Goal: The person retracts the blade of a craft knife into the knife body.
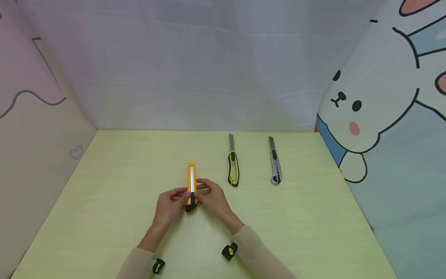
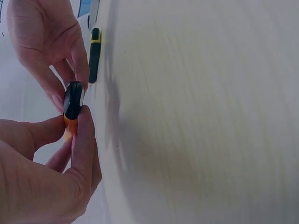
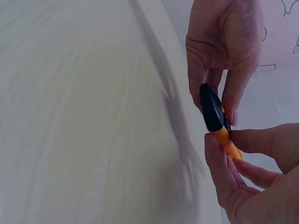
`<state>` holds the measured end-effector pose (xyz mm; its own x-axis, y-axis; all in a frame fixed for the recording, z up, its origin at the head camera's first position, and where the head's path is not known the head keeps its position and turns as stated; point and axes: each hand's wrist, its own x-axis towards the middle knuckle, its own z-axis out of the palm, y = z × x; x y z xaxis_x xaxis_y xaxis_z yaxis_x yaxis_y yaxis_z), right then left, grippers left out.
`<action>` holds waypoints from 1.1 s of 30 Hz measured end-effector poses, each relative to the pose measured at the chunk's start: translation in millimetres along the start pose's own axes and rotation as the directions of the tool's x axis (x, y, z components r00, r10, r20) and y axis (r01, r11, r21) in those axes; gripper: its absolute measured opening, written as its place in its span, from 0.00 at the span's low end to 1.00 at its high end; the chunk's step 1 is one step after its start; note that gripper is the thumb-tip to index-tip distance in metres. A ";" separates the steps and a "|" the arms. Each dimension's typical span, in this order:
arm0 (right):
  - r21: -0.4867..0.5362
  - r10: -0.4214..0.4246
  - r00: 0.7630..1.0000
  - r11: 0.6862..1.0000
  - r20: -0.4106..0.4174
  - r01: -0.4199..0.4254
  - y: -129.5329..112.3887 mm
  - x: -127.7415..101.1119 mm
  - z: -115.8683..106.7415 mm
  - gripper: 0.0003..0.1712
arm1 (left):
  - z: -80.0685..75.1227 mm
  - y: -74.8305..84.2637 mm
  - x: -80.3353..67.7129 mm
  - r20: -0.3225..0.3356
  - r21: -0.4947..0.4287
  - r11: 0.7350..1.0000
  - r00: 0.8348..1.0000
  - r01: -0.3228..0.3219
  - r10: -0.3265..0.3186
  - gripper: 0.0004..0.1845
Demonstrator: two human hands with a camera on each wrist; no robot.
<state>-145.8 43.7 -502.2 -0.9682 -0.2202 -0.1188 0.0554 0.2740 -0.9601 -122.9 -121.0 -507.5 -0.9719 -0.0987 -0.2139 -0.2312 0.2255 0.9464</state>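
Both hands (image 1: 189, 199) pinching orange plastic utility knife (image 1: 191, 182) centre frame, near black end cap; light, rigid, slick casing, gripping sides clear of blade.

Your fingers (image 1: 181, 193) cover the middle of the orange utility knife (image 1: 191, 179); two small black-and-yellow pieces (image 1: 229, 251) near your sleeves are too small to identify.

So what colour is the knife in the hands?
The knife is orange-yellow with a black end cap, seen best in the head view.

Three knives (image 1: 191, 186) abreast (on table (image 1: 104, 186))
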 end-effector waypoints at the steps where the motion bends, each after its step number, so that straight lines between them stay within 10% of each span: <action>1: 0.006 -0.004 1.000 1.000 0.005 0.004 0.4 0.1 1.3 0.24 | -1.2 -0.8 -0.1 -0.001 0.005 1.000 1.000 0.001 -0.001 0.17; 33: -0.069 -0.008 1.000 0.998 0.017 0.009 7.2 -3.7 24.6 0.25 | -18.7 -9.8 0.4 0.027 0.220 0.972 0.997 -0.079 0.075 0.16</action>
<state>-135.8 23.5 -514.9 -0.9643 -0.2382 -0.1154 0.0298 0.3356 -0.9415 -120.2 -141.4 -512.3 -0.9874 -0.0556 -0.1485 -0.1577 0.4401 0.8840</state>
